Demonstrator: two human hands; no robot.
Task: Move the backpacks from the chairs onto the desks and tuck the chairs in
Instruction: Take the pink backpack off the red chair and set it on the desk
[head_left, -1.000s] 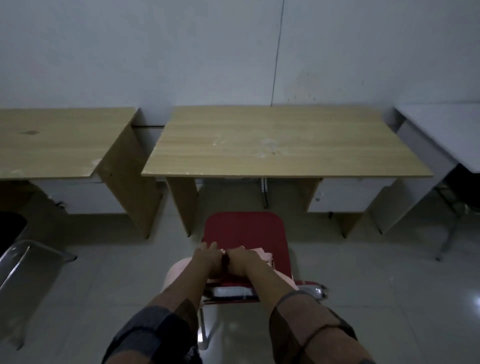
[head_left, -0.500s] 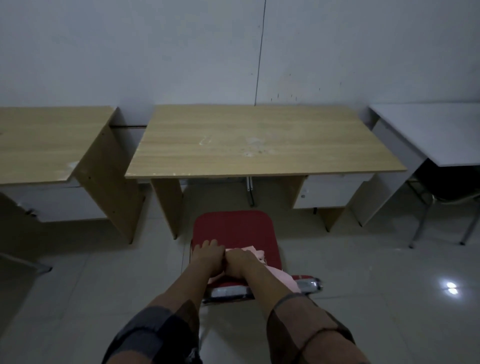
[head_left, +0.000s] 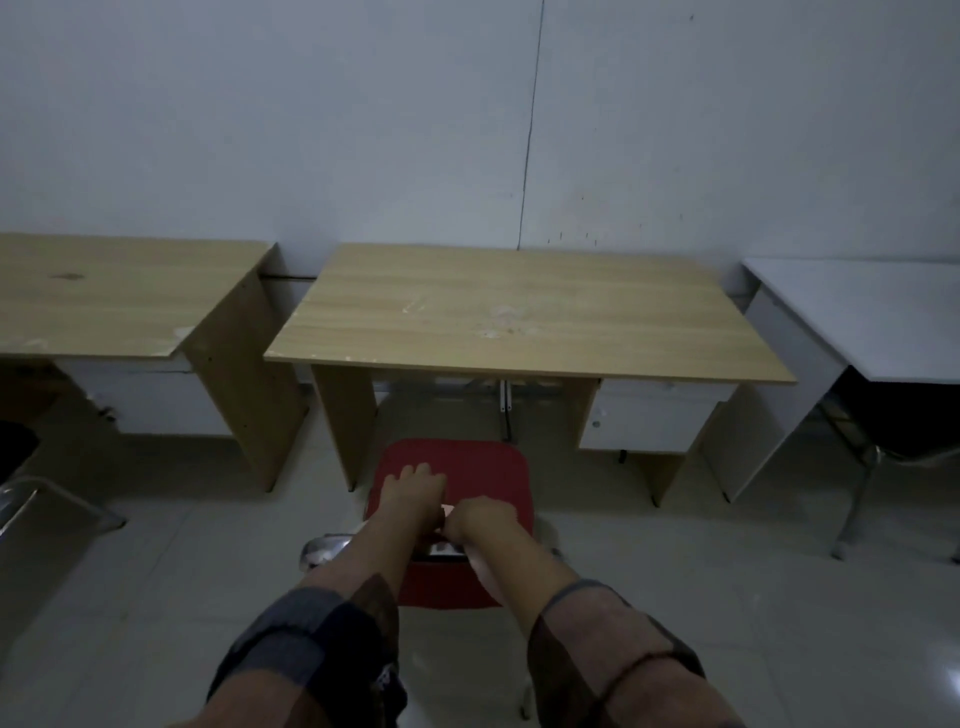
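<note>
Before the near edge of the desk (head_left: 519, 312), the left hand (head_left: 415, 491) and right hand (head_left: 480, 517) seem closed on the red chair (head_left: 483, 467); push straight, centred between its legs.

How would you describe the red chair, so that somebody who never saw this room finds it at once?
Start at the pale wall, where three desks stand in a row. In front of the middle wooden desk, on the tiled floor, stands the red chair, both hands at its backrest. It is the only red thing; the other chairs at the edges look dark with metal frames.
</note>
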